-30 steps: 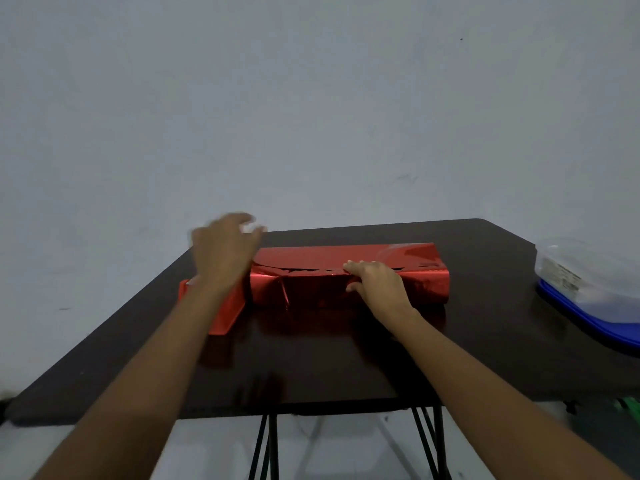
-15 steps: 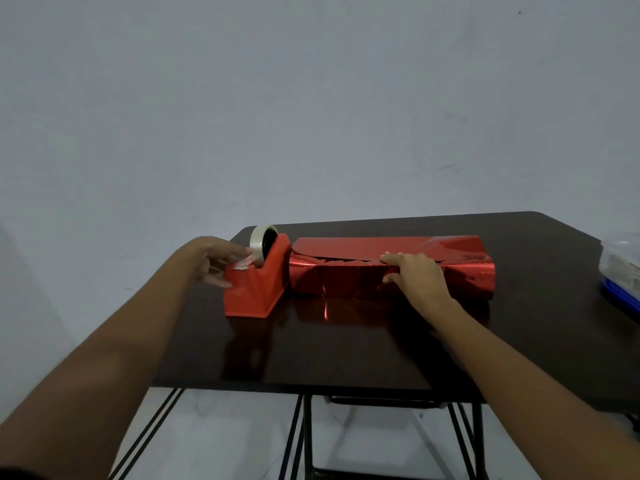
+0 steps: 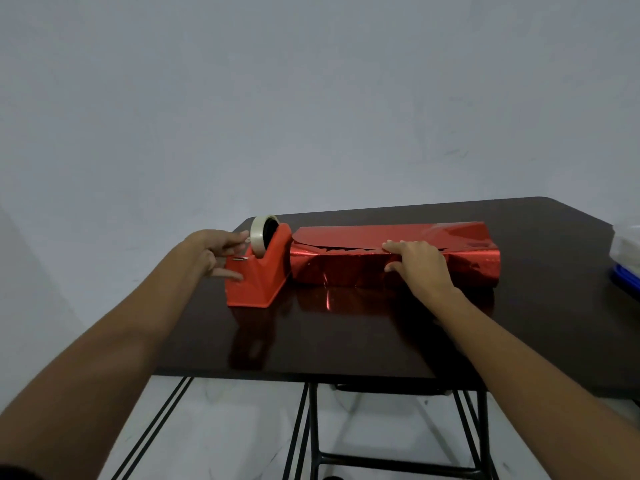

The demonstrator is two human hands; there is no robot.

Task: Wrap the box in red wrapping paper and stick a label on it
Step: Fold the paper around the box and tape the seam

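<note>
Just right of the red tape dispenser (image 3: 258,282) on the tabletop (image 3: 346,341) lies the box (image 3: 346,271), loosely covered in red wrapping paper (image 3: 363,233). Your right hand (image 3: 420,263) presses its flap down, fingers together. Your left hand (image 3: 216,252), fingers spread, touches the tape roll (image 3: 256,233).

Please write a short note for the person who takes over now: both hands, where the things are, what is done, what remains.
Left hand: open, fingers at the cutter end of the tape dispenser; no strip seen pulled.
Right hand: flat, presses the red paper seam on top of the box.
Box lies on the table, just right of the dispenser.
Done: paper folded round the box. Left: tape seam, close ends, stick label (none in view).
</note>
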